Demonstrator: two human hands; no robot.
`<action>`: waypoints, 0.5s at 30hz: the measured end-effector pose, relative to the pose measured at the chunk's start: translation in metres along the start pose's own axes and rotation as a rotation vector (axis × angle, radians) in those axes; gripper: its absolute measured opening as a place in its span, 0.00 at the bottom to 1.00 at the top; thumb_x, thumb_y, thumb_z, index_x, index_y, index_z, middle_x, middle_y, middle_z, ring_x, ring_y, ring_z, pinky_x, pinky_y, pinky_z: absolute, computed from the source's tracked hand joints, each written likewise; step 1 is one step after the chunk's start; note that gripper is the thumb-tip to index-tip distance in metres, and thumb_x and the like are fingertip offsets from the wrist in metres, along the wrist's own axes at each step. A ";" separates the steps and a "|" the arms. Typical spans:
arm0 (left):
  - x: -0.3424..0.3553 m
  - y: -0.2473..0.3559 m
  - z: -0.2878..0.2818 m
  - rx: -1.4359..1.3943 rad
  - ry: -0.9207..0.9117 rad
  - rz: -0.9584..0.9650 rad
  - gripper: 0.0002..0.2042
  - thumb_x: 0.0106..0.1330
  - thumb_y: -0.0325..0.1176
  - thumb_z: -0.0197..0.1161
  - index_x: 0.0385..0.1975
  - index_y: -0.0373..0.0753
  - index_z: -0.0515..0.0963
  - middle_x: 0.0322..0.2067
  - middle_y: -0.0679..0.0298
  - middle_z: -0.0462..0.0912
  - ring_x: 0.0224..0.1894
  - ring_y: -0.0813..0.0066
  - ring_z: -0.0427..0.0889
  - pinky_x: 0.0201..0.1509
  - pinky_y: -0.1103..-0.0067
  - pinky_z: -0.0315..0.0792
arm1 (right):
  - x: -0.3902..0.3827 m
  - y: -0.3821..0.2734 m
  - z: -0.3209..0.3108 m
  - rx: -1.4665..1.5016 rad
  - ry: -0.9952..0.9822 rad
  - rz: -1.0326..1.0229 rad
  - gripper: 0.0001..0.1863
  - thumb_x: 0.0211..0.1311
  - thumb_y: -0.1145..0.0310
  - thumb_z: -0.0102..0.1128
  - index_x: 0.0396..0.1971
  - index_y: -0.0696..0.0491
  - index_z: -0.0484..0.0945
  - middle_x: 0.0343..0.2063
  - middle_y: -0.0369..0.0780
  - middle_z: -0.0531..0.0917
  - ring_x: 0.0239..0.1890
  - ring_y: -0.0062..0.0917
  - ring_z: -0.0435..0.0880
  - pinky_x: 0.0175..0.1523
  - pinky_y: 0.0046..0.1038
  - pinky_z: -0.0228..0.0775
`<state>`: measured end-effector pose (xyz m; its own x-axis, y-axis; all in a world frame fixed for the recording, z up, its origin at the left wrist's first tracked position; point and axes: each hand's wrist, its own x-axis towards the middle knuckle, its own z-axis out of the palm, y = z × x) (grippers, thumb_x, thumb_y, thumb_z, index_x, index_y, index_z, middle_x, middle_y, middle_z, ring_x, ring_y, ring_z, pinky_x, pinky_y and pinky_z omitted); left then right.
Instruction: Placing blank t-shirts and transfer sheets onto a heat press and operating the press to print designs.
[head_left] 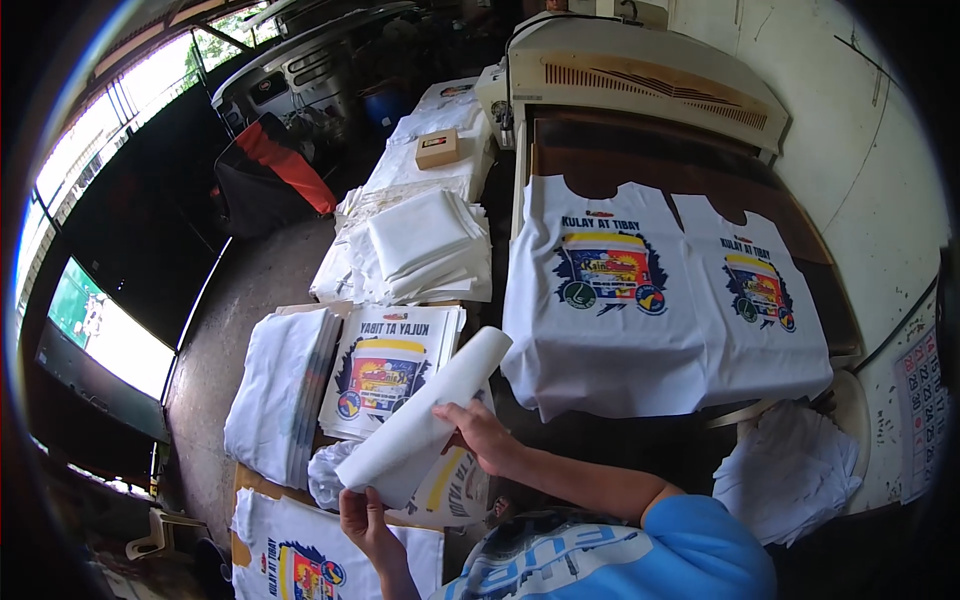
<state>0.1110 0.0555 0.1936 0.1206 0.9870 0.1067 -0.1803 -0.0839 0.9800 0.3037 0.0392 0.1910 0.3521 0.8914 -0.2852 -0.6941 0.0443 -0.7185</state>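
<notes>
A curled white sheet [420,400], with a colourful printed design on its lower part, is held in both hands. My left hand [362,512] pinches its lower left end, while my right hand [473,436] grips it farther up on the right. Behind the sheet lies a stack of printed transfer papers [365,350], partly covered by it. To the left is a pile of folded white fabric [272,390]. A white fabric piece with a printed design [300,545] lies below, near my left arm.
Two printed white shirt panels [610,340] drape over a large heat press [645,80] at right. A table ahead holds white sheets [420,240] and a cardboard box [437,145]. A white chair [850,420] bears crumpled cloth. A black-and-red covered object [275,170] stands back left.
</notes>
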 end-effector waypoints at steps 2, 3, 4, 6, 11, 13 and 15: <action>0.013 -0.004 -0.007 0.010 0.016 0.052 0.08 0.63 0.28 0.53 0.40 0.33 0.70 0.33 0.65 0.76 0.36 0.82 0.74 0.42 0.84 0.69 | 0.015 -0.003 0.012 -0.031 -0.067 -0.046 0.17 0.55 0.63 0.52 0.42 0.57 0.67 0.30 0.38 0.77 0.26 0.19 0.78 0.26 0.19 0.72; 0.019 -0.006 -0.008 0.006 0.009 0.049 0.08 0.63 0.28 0.53 0.40 0.33 0.70 0.33 0.65 0.76 0.36 0.82 0.74 0.42 0.84 0.69 | 0.023 -0.006 0.015 -0.066 -0.139 -0.087 0.17 0.55 0.63 0.52 0.42 0.57 0.68 0.31 0.38 0.77 0.27 0.19 0.79 0.26 0.19 0.72; 0.025 -0.008 -0.010 0.000 0.064 0.049 0.08 0.63 0.28 0.54 0.39 0.33 0.70 0.33 0.65 0.76 0.36 0.82 0.74 0.42 0.84 0.69 | 0.029 -0.012 0.020 -0.140 -0.222 -0.076 0.17 0.55 0.63 0.52 0.41 0.57 0.69 0.31 0.38 0.78 0.30 0.19 0.79 0.27 0.19 0.73; 0.037 -0.014 -0.013 -0.005 0.123 0.084 0.08 0.63 0.28 0.54 0.39 0.33 0.70 0.32 0.65 0.76 0.34 0.83 0.74 0.39 0.85 0.69 | 0.038 -0.020 0.030 -0.149 -0.226 -0.038 0.17 0.56 0.64 0.52 0.41 0.59 0.69 0.33 0.39 0.78 0.32 0.20 0.79 0.34 0.21 0.73; 0.060 -0.039 -0.017 -0.037 0.090 0.008 0.10 0.66 0.34 0.50 0.41 0.34 0.70 0.31 0.64 0.77 0.31 0.81 0.76 0.33 0.83 0.72 | 0.093 0.000 0.031 -0.099 -0.169 -0.027 0.17 0.54 0.71 0.53 0.44 0.61 0.67 0.37 0.41 0.78 0.37 0.24 0.79 0.45 0.26 0.72; 0.068 -0.079 -0.036 -0.103 0.028 -0.106 0.16 0.66 0.44 0.46 0.41 0.37 0.69 0.30 0.62 0.77 0.28 0.76 0.78 0.29 0.82 0.73 | 0.120 0.009 0.027 -0.072 -0.127 0.046 0.18 0.53 0.76 0.52 0.46 0.61 0.66 0.39 0.43 0.76 0.38 0.28 0.78 0.46 0.29 0.72; 0.073 -0.128 -0.050 0.014 0.102 -0.304 0.14 0.65 0.44 0.48 0.37 0.39 0.67 0.28 0.64 0.74 0.25 0.75 0.77 0.25 0.81 0.71 | 0.151 0.003 0.023 -0.071 -0.122 0.095 0.18 0.53 0.76 0.52 0.46 0.61 0.66 0.39 0.43 0.77 0.40 0.29 0.78 0.45 0.31 0.73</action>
<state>0.0946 0.1451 0.0674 0.0678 0.9757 -0.2085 -0.1372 0.2161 0.9667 0.3405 0.1838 0.1603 0.2052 0.9385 -0.2777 -0.6730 -0.0708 -0.7363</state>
